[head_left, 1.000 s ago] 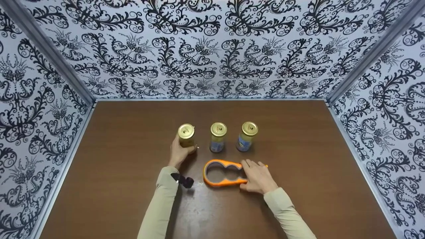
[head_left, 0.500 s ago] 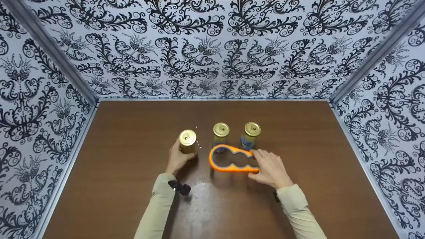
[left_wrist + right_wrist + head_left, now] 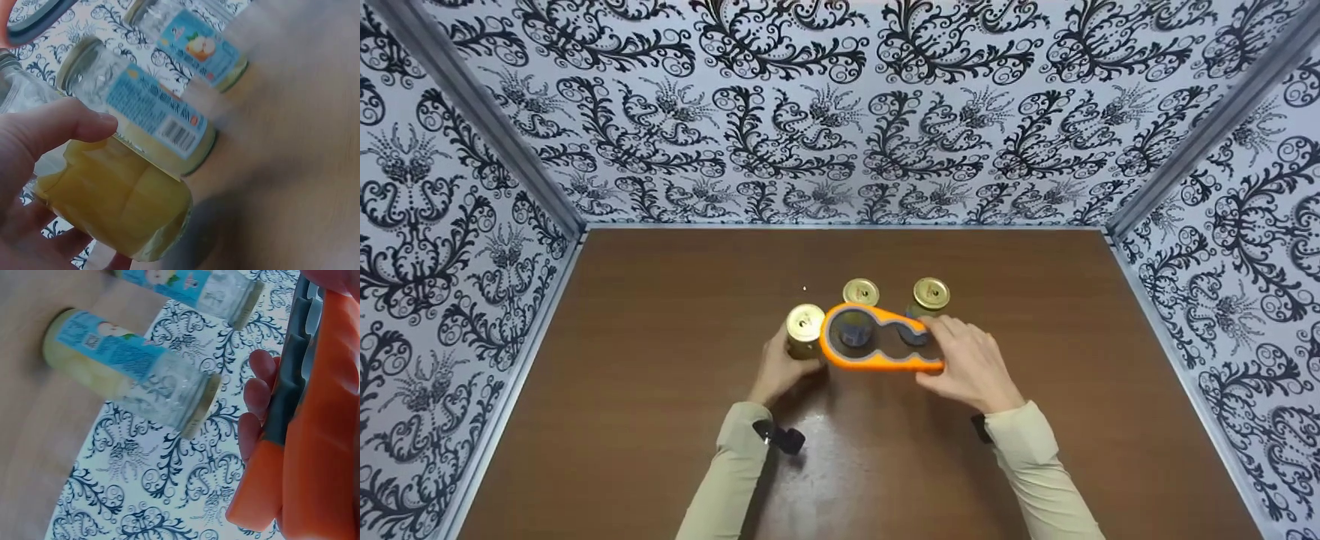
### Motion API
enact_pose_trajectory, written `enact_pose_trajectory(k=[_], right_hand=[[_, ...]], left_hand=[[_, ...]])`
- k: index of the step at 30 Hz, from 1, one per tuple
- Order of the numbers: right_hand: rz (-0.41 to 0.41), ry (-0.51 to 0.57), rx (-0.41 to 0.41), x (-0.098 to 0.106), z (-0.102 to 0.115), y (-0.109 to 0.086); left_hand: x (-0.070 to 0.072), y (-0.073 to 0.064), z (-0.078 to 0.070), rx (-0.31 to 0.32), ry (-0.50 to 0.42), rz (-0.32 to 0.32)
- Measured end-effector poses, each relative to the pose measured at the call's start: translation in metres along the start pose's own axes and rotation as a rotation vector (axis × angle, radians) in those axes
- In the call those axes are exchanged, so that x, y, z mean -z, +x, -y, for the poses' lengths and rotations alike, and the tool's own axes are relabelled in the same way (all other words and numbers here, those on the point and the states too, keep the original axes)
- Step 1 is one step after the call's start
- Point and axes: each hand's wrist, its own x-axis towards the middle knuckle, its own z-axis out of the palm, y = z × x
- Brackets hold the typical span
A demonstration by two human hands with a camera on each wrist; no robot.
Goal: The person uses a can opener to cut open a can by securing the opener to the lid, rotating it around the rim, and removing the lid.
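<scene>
The middle jar (image 3: 860, 291) stands upright beyond and right of the left grip; the end jar (image 3: 931, 294) stands upright beyond the right grip, slightly to its left. Both rest on the table (image 3: 660, 360). In the head view, the opener (image 3: 877, 363) partly covers these 2 jars. A white speck (image 3: 804, 288) lies beyond the left grip. Patterned walls (image 3: 825, 112) enclose the table on 3 sides.

The left hand (image 3: 781, 371) grips the held jar (image 3: 805, 322), thumb across its side. The right hand (image 3: 971, 364) grips the opener by its handle end; the loop extends left, beside the held jar's lid. Whether they touch cannot be told.

The held jar is upright, with amber contents. The opener is orange, with a 2-lobed opening and a grey, scalloped lining.

All 3 jars are clear glass cylinders with gold lids; 2 show blue labels. The table is brown and wood-grained, the walls white with black scrolls.
</scene>
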Motion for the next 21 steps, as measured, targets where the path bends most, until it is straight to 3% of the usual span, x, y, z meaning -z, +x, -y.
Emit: enact_pose_trajectory(k=[5,8,12,17,21], right_hand=[[-0.002,0.035,0.037,0.000,0.008,0.010],[0.004,0.044,0.066,-0.001,0.014,0.016],[0.008,0.027,0.094,-0.001,0.022,0.021],[-0.002,0.010,0.118,0.000,0.029,0.025],[-0.013,0.010,0.139,-0.002,0.033,0.027]], left_hand=[[-0.008,-0.006,-0.004,-0.021,-0.019,0.039],[-0.015,-0.010,-0.008,-0.067,-0.039,0.035],[-0.022,-0.019,-0.023,-0.099,-0.121,0.032],[-0.027,-0.030,-0.054,-0.025,-0.172,0.089],[-0.034,-0.031,-0.058,0.050,-0.122,0.146]])
